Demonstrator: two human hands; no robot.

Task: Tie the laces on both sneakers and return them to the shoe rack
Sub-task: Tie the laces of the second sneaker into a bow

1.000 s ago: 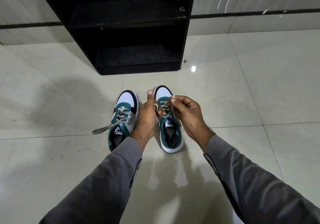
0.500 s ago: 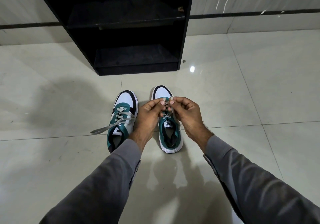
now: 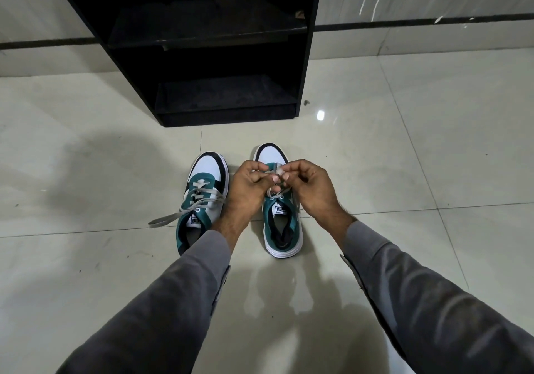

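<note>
Both my forearms, in grey sleeves, extend forward and converge at the hands. My left hand is held knuckles up, fingers curled inward and pinching the lace. My right hand mirrors it, fingertips touching those of the left and pinching the same lace.

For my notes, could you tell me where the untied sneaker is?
The untied sneaker sits on the floor, beside the left hand, before the shoe rack.

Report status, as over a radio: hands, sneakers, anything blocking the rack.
Left hand and right hand both pinching the right sneaker lace. Left sneaker untied, its lace loose on the floor. Rack path unblocked.
</note>
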